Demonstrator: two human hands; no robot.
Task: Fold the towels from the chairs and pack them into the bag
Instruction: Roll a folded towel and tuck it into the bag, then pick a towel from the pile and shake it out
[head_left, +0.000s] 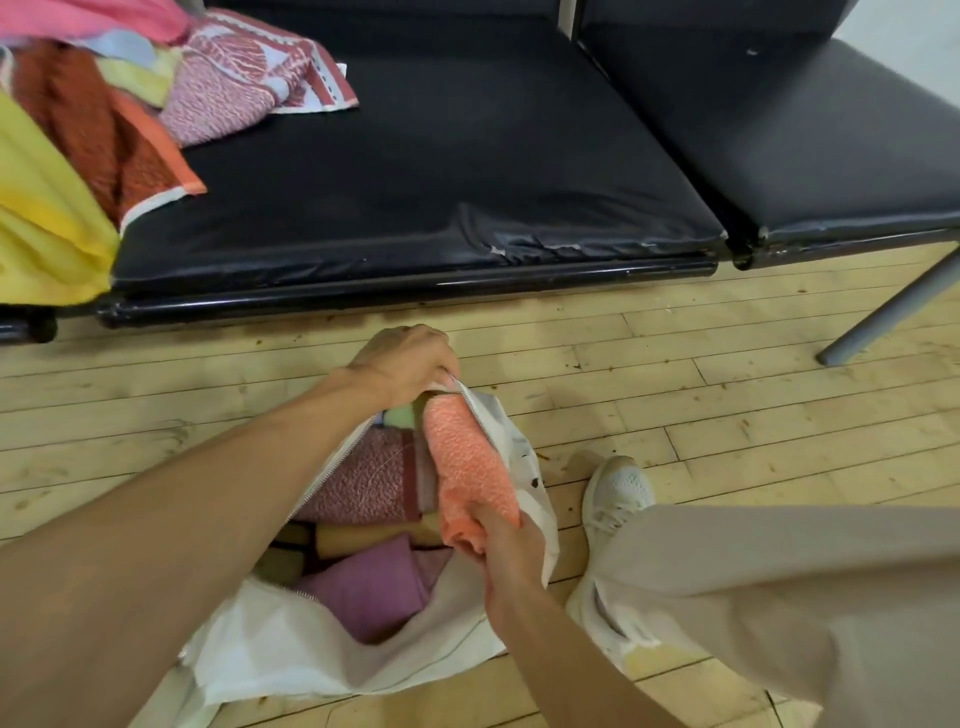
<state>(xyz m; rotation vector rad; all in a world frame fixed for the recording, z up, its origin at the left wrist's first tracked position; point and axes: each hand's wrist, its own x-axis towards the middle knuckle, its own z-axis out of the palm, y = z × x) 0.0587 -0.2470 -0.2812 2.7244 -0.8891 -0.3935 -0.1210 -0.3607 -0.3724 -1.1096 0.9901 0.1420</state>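
Observation:
A white zip bag (291, 649) lies open on the wooden floor below me. Inside it are several folded towels, among them a pink patterned one (363, 483) and a mauve one (374, 587). My left hand (405, 364) grips the far end of the bag's zipped opening. My right hand (504, 545) holds the near end of a folded orange towel (467, 462), which lies along the bag's right side, partly inside. Unfolded towels (104, 104) are heaped on the black chair seats at the upper left.
Black padded chair seats (441, 171) span the top of the view, with a grey metal leg (893, 306) at the right. My leg in beige trousers and a white shoe (615, 493) stand right of the bag.

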